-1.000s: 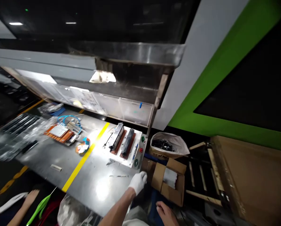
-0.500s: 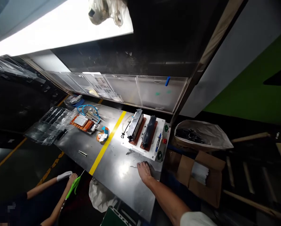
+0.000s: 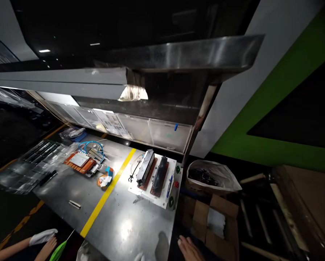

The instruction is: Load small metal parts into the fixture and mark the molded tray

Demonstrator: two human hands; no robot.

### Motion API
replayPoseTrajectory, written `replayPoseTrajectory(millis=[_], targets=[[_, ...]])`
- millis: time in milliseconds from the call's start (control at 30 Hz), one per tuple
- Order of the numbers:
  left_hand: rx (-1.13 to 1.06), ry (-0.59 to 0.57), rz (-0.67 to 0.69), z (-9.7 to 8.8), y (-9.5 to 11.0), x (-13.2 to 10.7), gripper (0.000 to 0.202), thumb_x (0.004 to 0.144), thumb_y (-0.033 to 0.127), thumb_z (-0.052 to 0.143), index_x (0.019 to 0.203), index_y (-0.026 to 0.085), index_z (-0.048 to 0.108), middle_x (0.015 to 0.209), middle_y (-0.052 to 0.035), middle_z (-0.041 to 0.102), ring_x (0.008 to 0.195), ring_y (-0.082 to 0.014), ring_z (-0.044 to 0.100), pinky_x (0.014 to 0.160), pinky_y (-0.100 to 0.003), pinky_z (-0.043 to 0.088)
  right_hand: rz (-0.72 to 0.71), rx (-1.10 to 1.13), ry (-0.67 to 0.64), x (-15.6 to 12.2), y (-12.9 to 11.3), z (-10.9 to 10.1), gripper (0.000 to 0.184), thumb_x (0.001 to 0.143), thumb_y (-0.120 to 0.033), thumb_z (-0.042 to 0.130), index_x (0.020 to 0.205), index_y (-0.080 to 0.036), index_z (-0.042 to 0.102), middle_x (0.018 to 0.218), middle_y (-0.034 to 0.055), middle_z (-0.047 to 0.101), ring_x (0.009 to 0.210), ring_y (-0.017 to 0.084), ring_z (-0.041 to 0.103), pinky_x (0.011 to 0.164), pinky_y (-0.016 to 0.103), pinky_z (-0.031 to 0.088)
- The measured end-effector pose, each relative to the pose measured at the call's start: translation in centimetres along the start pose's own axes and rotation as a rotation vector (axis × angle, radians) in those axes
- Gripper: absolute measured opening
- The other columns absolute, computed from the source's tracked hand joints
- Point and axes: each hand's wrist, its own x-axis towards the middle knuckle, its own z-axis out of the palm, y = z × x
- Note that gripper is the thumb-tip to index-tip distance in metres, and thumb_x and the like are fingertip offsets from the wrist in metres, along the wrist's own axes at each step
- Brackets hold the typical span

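Observation:
My right hand (image 3: 189, 249) is bare and low in the view, just off the right edge of the metal table. Its fingers are stretched out, and I see nothing held in them. At the bottom edge a small pale shape (image 3: 139, 257) shows, perhaps gloved fingertips of my left hand; too little is visible to tell its state. Beyond my hands stands a white fixture plate (image 3: 134, 189) bearing two long dark parts, a grey-topped one (image 3: 145, 167) and a black one (image 3: 159, 176), on red-brown bases. A blue marker pen (image 3: 169, 186) lies beside them.
Left of the yellow tape (image 3: 108, 194) are an orange fixture (image 3: 82, 163), a tape dispenser (image 3: 105, 178) and a short metal strip (image 3: 74, 204). A co-worker's gloved hand (image 3: 43, 236) is at lower left. An open sack (image 3: 213, 174) and a cardboard box (image 3: 200, 216) stand right.
My right hand has left the tabletop and moved toward me, past the table's right edge. The thin piece beside it is no longer visible there. The view has tilted upward.

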Motion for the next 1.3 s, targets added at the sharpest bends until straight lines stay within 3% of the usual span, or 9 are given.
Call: replayPoseTrajectory(millis=[100, 167, 233, 333, 433, 600, 800, 1100, 1300], targets=[[-0.076, 0.019, 0.106, 4.2, 4.7, 1.6, 0.031, 0.091, 0.042, 0.059, 0.121, 0.035, 0.065, 0.120, -0.0049, 0.072, 0.108, -0.0258, 0.069, 0.082, -0.044, 0.063, 0.059, 0.013, 0.130, 2.8, 0.4, -4.6, 0.037, 0.080, -0.048, 0.050, 0.105, -0.041, 0.076, 0.109, 0.0065, 0.075, 0.114, 0.036, 0.068, 0.092, 0.052, 0.060], [-0.114, 0.036, 0.200, 6.1, 7.7, 5.0, 0.031, 0.097, 0.039, 0.044, 0.119, 0.029, 0.064, 0.128, -0.0073, 0.069, 0.121, -0.0246, 0.065, 0.100, -0.042, 0.058, 0.046, 0.018, 0.188, 5.6, -1.0, -7.2, 0.046, 0.089, -0.048, 0.041, 0.118, -0.034, 0.073, 0.116, 0.0088, 0.073, 0.119, 0.034, 0.066, 0.099, 0.048, 0.057], [-0.091, 0.070, 0.347, 7.4, 10.3, 9.3, 0.034, 0.098, 0.038, 0.042, 0.112, 0.017, 0.064, 0.143, -0.0177, 0.057, 0.135, -0.0273, 0.053, 0.115, -0.042, 0.047, -0.015, 0.034, 0.226, 8.8, -3.7, -9.5, 0.051, 0.096, -0.046, 0.035, 0.133, -0.028, 0.065, 0.126, 0.0098, 0.070, 0.123, 0.029, 0.064, 0.104, 0.042, 0.054], [0.025, 0.030, 0.437, 8.5, 12.9, 14.9, 0.037, 0.098, 0.035, 0.043, 0.119, 0.011, 0.063, 0.144, -0.0216, 0.054, 0.132, -0.0307, 0.055, 0.112, -0.045, 0.047, -0.148, 0.013, 0.291, 13.2, -9.1, -12.5, 0.048, 0.101, -0.036, 0.034, 0.144, -0.025, 0.053, 0.131, 0.0089, 0.067, 0.119, 0.023, 0.065, 0.101, 0.033, 0.053], [0.060, -0.105, 0.398, 8.9, 13.7, 17.6, 0.040, 0.098, 0.031, 0.043, 0.131, 0.015, 0.059, 0.141, -0.0176, 0.057, 0.126, -0.0288, 0.060, 0.106, -0.042, 0.051, -0.213, -0.180, 0.288, 16.1, -13.9, -14.6, 0.046, 0.102, -0.026, 0.034, 0.143, -0.030, 0.053, 0.116, 0.0067, 0.070, 0.100, 0.021, 0.070, 0.085, 0.030, 0.053], [0.086, -0.173, 0.379, 9.1, 13.6, 17.8, 0.046, 0.099, 0.029, 0.038, 0.141, 0.020, 0.054, 0.146, -0.0162, 0.054, 0.125, -0.0304, 0.060, 0.104, -0.044, 0.053, -0.247, -0.410, 0.216, 18.3, -16.6, -15.2, 0.046, 0.102, -0.022, 0.033, 0.138, -0.038, 0.058, 0.098, 0.0034, 0.067, 0.084, 0.018, 0.067, 0.065, 0.027, 0.043], [0.192, -0.170, 0.367, 9.6, 13.2, 17.8, 0.049, 0.100, 0.028, 0.035, 0.146, 0.025, 0.049, 0.145, -0.0153, 0.055, 0.114, -0.0319, 0.066, 0.084, -0.044, 0.060, -0.257, -0.471, 0.177, 19.1, -16.3, -15.0, 0.044, 0.102, -0.024, 0.036, 0.136, -0.041, 0.057, 0.095, 0.0014, 0.066, 0.078, 0.015, 0.064, 0.061, 0.027, 0.036], [0.220, -0.139, 0.420, 10.4, 12.2, 18.0, 0.052, 0.100, 0.026, 0.035, 0.151, 0.028, 0.043, 0.146, -0.0132, 0.054, 0.112, -0.0289, 0.066, 0.080, -0.039, 0.060, -0.258, -0.538, 0.146, 19.7, -17.0, -16.0, 0.038, 0.103, -0.027, 0.036, 0.125, -0.042, 0.063, 0.092, -0.0001, 0.066, 0.072, 0.013, 0.063, 0.057, 0.029, 0.030], [0.290, -0.195, 0.413, 9.8, 13.0, 18.2, 0.061, 0.093, 0.017, 0.037, 0.153, 0.029, 0.038, 0.144, -0.0163, 0.055, 0.106, -0.0328, 0.066, 0.073, -0.042, 0.059, -0.211, -0.577, 0.133, 19.8, -17.6, -16.1, 0.039, 0.103, -0.026, 0.036, 0.127, -0.042, 0.061, 0.096, 0.0010, 0.067, 0.076, 0.014, 0.064, 0.059, 0.028, 0.033]])
